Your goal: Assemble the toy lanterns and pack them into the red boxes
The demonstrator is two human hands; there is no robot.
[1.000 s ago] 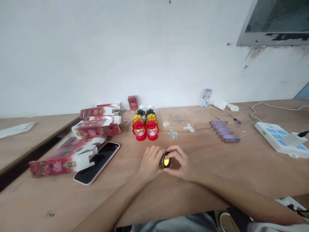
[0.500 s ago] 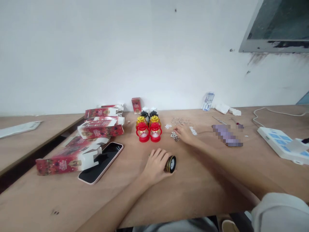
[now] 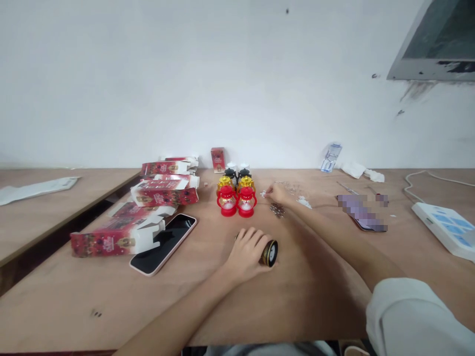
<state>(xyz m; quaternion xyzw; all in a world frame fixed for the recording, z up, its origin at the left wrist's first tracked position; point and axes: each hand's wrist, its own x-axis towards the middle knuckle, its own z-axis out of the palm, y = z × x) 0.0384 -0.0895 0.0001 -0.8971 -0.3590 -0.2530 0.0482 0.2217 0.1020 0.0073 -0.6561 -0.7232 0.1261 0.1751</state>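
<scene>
My left hand (image 3: 249,254) is wrapped round a small dark lantern (image 3: 271,253) lying on its side, its round base with a pale disc facing right; the hand hides most of it. Farther out, my right hand (image 3: 279,194) has its fingertips pinched together at some small white pieces (image 3: 263,194); what they grip is too small to make out. Just below that hand lies a cluster of small metal parts (image 3: 277,210). Left of it stand two rows of mini lanterns, with a red lantern (image 3: 246,201) in front and gold, black and white ones behind.
Opened red boxes (image 3: 111,241) lie at the left, partly over a phone (image 3: 163,245). An upright red box (image 3: 218,160) leans against the wall. At the right are a blurred purple object (image 3: 361,212), a power strip (image 3: 443,230) and crumpled white tissue (image 3: 352,169).
My right hand has shifted left, from the metal parts to the small white pieces, with its fingers drawn together. My left hand keeps its hold on the lantern. The view has turned slightly left.
</scene>
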